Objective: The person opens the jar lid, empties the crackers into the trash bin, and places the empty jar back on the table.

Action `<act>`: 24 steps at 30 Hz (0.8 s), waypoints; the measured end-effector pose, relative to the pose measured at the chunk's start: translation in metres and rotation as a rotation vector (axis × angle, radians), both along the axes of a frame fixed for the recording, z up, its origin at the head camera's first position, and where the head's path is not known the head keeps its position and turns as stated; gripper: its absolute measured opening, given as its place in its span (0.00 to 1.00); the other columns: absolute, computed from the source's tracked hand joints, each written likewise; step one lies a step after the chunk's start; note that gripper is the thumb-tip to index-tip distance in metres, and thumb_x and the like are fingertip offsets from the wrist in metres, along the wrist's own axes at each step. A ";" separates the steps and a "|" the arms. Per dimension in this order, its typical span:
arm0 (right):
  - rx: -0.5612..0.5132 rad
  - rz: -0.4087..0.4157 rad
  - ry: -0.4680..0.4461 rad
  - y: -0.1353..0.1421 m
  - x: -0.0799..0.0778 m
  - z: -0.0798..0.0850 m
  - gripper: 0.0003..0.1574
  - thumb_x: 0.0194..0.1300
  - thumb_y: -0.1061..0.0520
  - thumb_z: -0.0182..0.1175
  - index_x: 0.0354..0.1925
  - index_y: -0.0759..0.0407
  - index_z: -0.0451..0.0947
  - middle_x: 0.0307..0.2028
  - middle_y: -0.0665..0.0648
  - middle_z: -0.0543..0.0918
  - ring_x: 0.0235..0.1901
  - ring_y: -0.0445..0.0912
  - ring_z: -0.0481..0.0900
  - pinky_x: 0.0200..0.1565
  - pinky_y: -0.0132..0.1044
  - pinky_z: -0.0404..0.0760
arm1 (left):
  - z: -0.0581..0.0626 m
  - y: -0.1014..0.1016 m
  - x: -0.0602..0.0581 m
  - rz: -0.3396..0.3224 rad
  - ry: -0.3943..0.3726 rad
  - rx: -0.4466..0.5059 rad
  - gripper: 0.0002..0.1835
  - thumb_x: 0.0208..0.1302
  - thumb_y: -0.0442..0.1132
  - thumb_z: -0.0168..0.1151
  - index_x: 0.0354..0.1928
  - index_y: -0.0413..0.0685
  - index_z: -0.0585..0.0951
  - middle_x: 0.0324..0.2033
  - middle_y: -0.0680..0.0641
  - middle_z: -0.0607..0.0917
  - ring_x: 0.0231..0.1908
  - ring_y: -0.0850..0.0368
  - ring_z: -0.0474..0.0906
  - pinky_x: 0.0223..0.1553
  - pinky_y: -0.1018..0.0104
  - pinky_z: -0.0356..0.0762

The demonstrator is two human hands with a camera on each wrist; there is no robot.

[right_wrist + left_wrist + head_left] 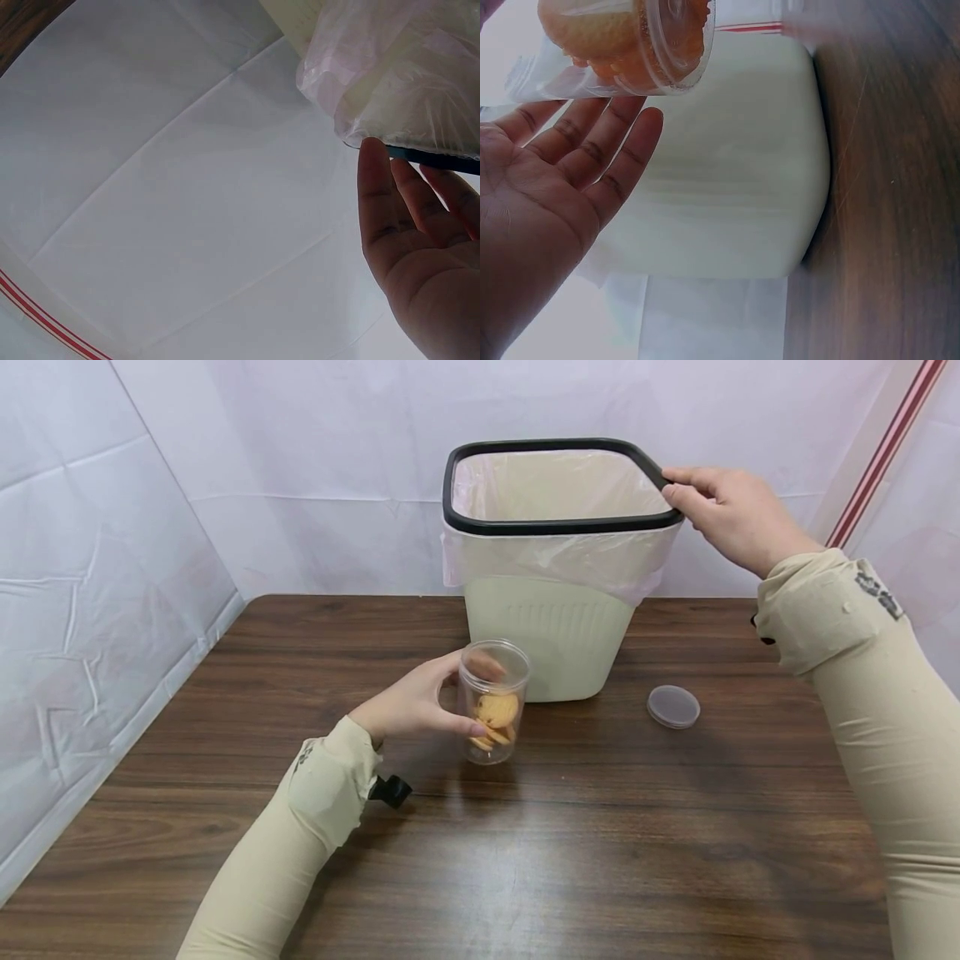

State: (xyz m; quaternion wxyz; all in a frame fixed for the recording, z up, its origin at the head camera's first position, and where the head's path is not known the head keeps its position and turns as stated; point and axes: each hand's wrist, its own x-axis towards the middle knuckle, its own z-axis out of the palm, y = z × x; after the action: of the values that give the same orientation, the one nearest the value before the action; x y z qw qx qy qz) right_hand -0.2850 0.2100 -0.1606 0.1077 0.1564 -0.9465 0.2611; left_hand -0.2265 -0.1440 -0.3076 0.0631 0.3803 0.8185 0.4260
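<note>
White sheeting [337, 460] backs a dark wood-grain table [600, 835]. L hand [423, 697] grips a clear plastic jar [512, 689] w/ round cookies [498, 710], thumb on near side, fingers behind; jar's to the right of its palm, long axis approx. vertical, much closer to L than R. Waste bin [555, 618] stands just beyond L hand, to its right. R hand [731, 518] touches the black rim [558, 527]; can't tell if pinching. Qty: 1 jar, 1 bin, 1 plastic liner [577, 556], 1 lid [673, 707] on table below R hand; several cookies, exact no. unclear.
</note>
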 end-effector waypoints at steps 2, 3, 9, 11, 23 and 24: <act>0.004 -0.001 0.001 0.000 0.000 0.000 0.34 0.72 0.39 0.39 0.70 0.49 0.63 0.63 0.65 0.73 0.38 0.42 0.71 0.40 0.35 0.65 | 0.001 -0.002 -0.001 0.004 0.001 0.009 0.32 0.48 0.39 0.74 0.58 0.49 0.73 0.56 0.52 0.78 0.56 0.59 0.73 0.57 0.57 0.71; 0.008 -0.001 0.002 0.000 0.000 0.000 0.34 0.72 0.39 0.39 0.70 0.49 0.63 0.63 0.65 0.73 0.38 0.42 0.71 0.40 0.35 0.65 | 0.002 -0.003 -0.001 0.004 0.003 0.015 0.32 0.48 0.39 0.74 0.58 0.49 0.73 0.56 0.51 0.78 0.56 0.58 0.73 0.57 0.57 0.71; 0.015 0.001 0.009 -0.001 -0.001 0.000 0.34 0.72 0.39 0.39 0.70 0.49 0.63 0.64 0.64 0.72 0.39 0.41 0.71 0.43 0.38 0.67 | 0.005 -0.010 -0.002 0.015 0.018 0.041 0.33 0.49 0.38 0.73 0.59 0.47 0.72 0.56 0.49 0.78 0.57 0.57 0.72 0.58 0.56 0.71; 0.013 0.002 0.010 -0.001 -0.001 -0.001 0.34 0.72 0.39 0.40 0.70 0.49 0.63 0.65 0.63 0.72 0.39 0.41 0.72 0.44 0.39 0.67 | 0.006 -0.012 -0.003 0.018 0.021 0.050 0.33 0.50 0.37 0.73 0.59 0.46 0.72 0.56 0.48 0.78 0.58 0.57 0.72 0.58 0.56 0.70; 0.009 0.006 0.007 -0.002 0.000 -0.002 0.34 0.72 0.39 0.38 0.71 0.50 0.62 0.65 0.65 0.70 0.47 0.54 0.73 0.50 0.51 0.68 | 0.012 -0.019 -0.003 0.036 0.030 0.090 0.33 0.49 0.34 0.72 0.59 0.44 0.72 0.57 0.47 0.77 0.53 0.59 0.73 0.57 0.63 0.70; 0.006 0.008 0.005 -0.002 0.000 -0.002 0.34 0.72 0.40 0.38 0.71 0.50 0.62 0.65 0.66 0.70 0.48 0.56 0.73 0.51 0.53 0.68 | 0.012 -0.020 -0.003 0.036 0.030 0.095 0.33 0.49 0.34 0.72 0.59 0.43 0.72 0.57 0.46 0.77 0.55 0.60 0.73 0.58 0.63 0.70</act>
State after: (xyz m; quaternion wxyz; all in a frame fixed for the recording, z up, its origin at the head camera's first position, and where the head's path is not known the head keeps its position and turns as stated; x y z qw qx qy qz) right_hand -0.2850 0.2081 -0.1621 0.1087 0.1610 -0.9464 0.2580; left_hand -0.2293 -0.1639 -0.2953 0.0252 0.3741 0.8050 0.4597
